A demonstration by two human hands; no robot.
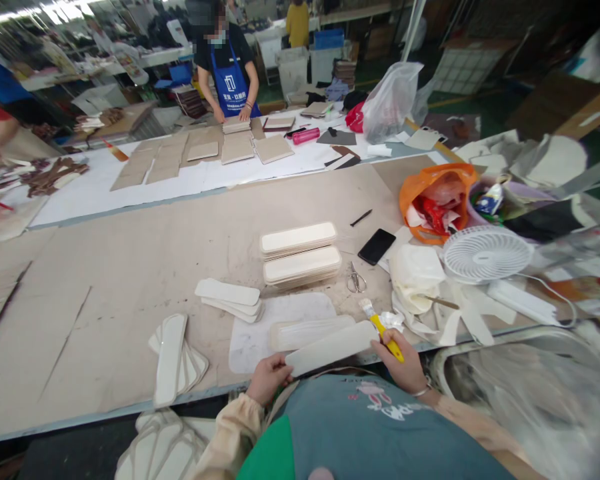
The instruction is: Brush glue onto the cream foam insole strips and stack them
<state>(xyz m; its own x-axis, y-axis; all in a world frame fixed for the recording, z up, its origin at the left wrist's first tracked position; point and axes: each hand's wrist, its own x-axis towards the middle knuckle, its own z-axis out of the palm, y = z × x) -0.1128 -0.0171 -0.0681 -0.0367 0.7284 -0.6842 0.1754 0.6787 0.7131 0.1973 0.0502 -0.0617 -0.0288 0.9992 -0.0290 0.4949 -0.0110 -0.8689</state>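
Near the table's front edge, a long white strip with rounded ends [330, 348] is held between both hands. My left hand [271, 379] pinches its left end. At the other end, my right hand [400, 362] grips the strip and also a yellow-handled brush [387, 337], whose bristles point up and left. Just behind the strip lies a low stack of similar pieces [307, 333] on a whitish sheet [250, 337]. Fanned strips [227, 293] rest left of the sheet, with another fan [173, 360] farther left.
Two neat stacks [300, 267] stand mid-table, near scissors [356, 279], a black phone [377, 247] and a pen [361, 217]. At right are an orange bag [413, 193], a white fan [487, 253] and scraps. A person in a blue apron [233, 87] works across the table.
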